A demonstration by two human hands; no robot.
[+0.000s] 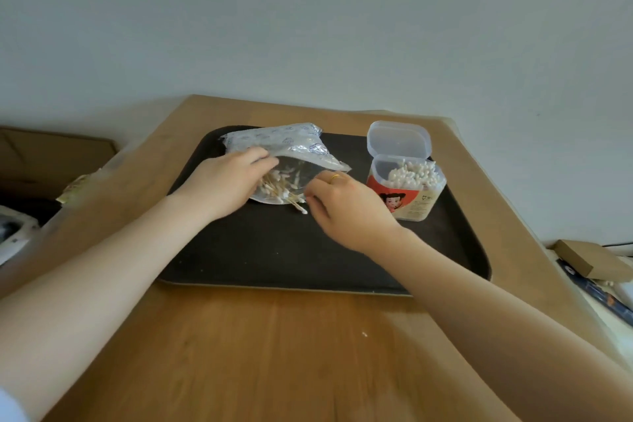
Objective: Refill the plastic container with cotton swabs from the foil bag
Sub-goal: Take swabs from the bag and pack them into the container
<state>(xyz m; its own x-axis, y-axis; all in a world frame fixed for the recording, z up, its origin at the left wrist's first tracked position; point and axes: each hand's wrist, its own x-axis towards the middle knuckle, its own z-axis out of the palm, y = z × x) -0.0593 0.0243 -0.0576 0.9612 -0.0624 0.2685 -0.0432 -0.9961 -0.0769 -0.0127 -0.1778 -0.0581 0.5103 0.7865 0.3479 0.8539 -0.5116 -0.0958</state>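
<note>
Your left hand (227, 178) rests on the foil bag (284, 147), which lies on the black tray (274, 250), its fingers curled into the bag's mouth around a bundle of cotton swabs (279, 187). Your right hand (342, 205), wearing a ring (334, 177), pinches swabs at the bag's near edge. The plastic container (406, 188) stands on the tray's right side, just beside your right hand, lid (397, 140) open, already holding upright swabs.

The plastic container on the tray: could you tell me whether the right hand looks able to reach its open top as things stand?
Probably yes: the plastic container stands just beside the right hand, lid flipped back, nothing between them.
</note>
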